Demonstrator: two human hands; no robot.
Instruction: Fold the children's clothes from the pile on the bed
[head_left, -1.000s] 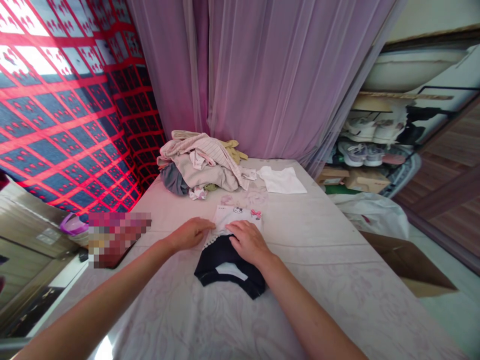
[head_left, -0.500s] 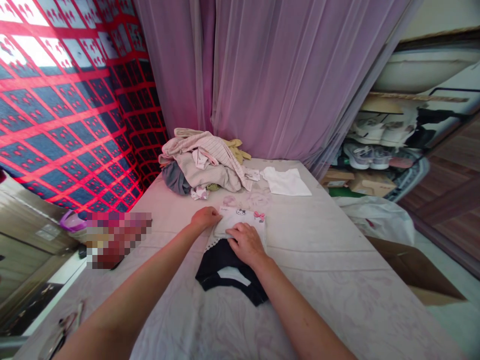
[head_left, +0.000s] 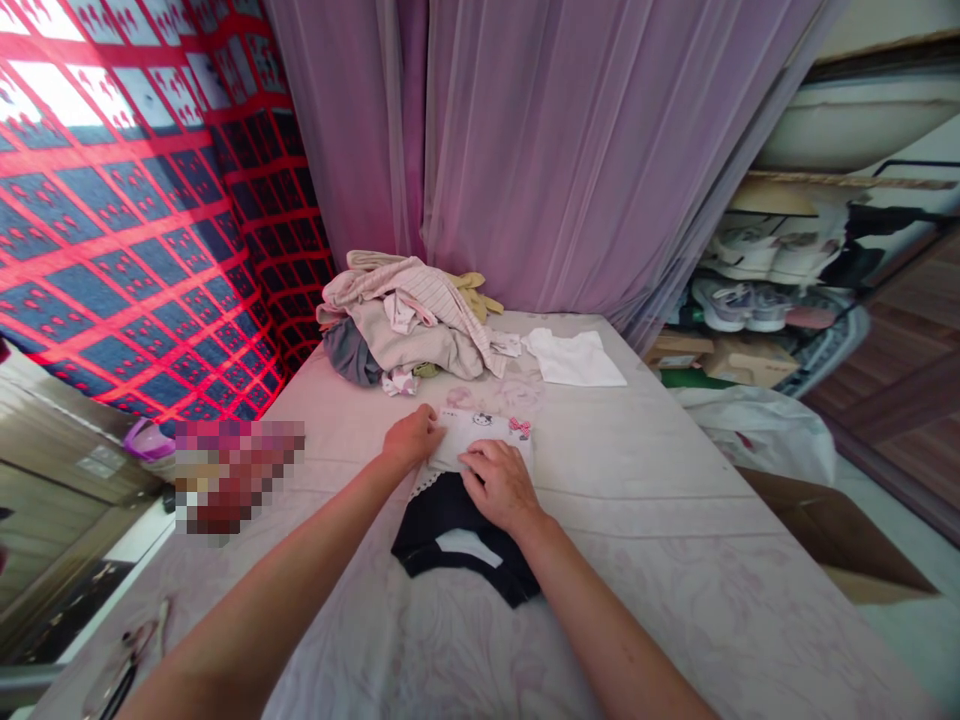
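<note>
At far left, a pixelated patch point(head_left: 240, 478) hides whatever lies on the pale patterned sheet point(head_left: 660, 590); we cannot make it out. Next, we note the left hand point(head_left: 409, 438), open and not gripping, its fingers against the left edge of a white garment with a cat-face and pink-bow print point(head_left: 480, 432). It appears placed to steady that side. The garment lies flat, its lace edge against a navy garment point(head_left: 465, 550) nearer us. The right hand point(head_left: 499, 487) rests palm-down on the white fabric, fingers loosely bent, clenching nothing; its weight seems to keep the cloth smooth. Beyond, against the curtain, sits a heap of mixed clothes point(head_left: 397, 325). To its right, a white cloth point(head_left: 574, 358) lies apart, perhaps deliberately separated. Further right, past the sheet's edge, are a white plastic bag point(head_left: 754, 430) and a cardboard box point(head_left: 832, 530).
</note>
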